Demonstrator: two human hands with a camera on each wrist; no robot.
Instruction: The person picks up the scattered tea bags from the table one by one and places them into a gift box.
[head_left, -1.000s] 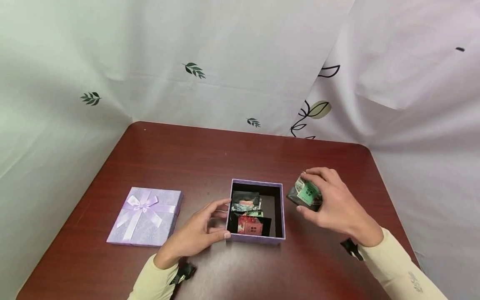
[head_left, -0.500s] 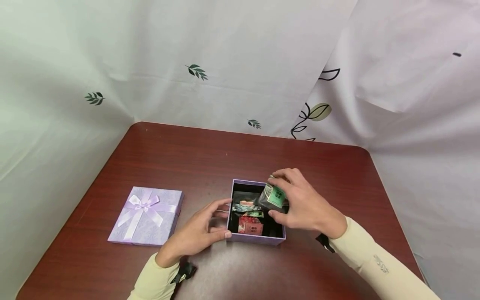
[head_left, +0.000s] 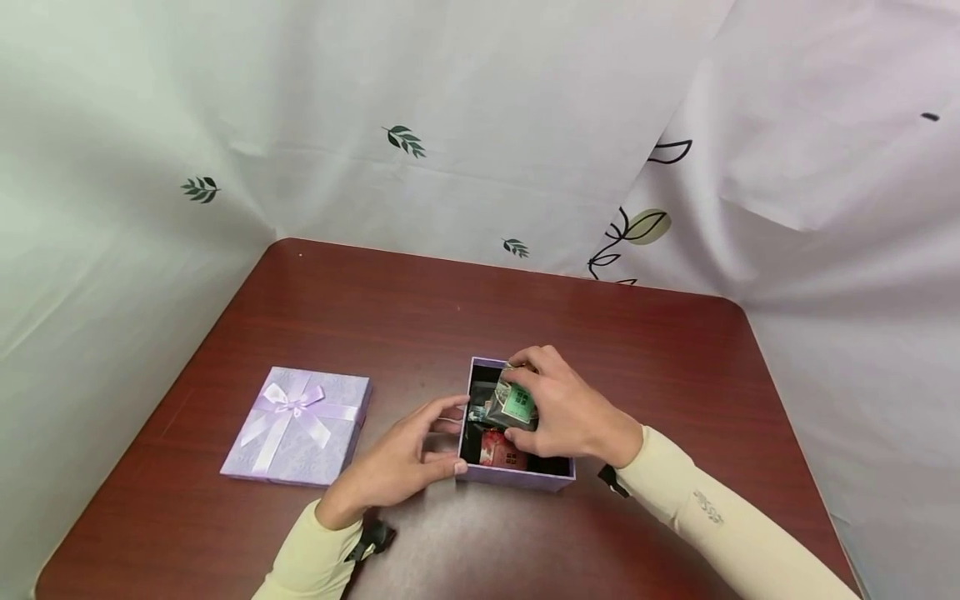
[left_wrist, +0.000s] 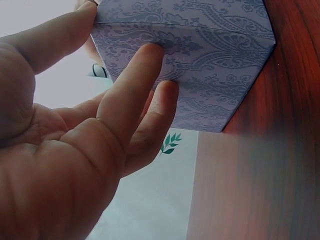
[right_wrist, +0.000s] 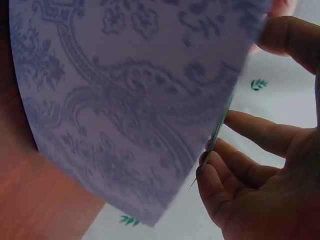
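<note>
A small dark sachet with a green label (head_left: 519, 402) is held by my right hand (head_left: 566, 408), thumb near its lower edge and fingers at its top. The hand is over the open purple box (head_left: 517, 478). Inside the box lies a red-labelled sachet (head_left: 501, 451), partly covered by the right hand; other sachets behind are mostly hidden. My left hand (head_left: 405, 458) touches the box's left side, its thumb at the front corner. In the left wrist view, two fingertips (left_wrist: 151, 52) rest against the patterned purple wall. In the right wrist view, the patterned box wall (right_wrist: 125, 100) hides most of the sachet.
To the left, a purple lid (head_left: 300, 425) with a ribbon bow lies on the reddish-brown table (head_left: 420, 317). White cloth (head_left: 465, 117) with leaf prints hangs behind the table and at its sides.
My right hand has carried the green-labelled sachet leftward, from right of the box to over its inside. My left hand stays at the box's left side.
</note>
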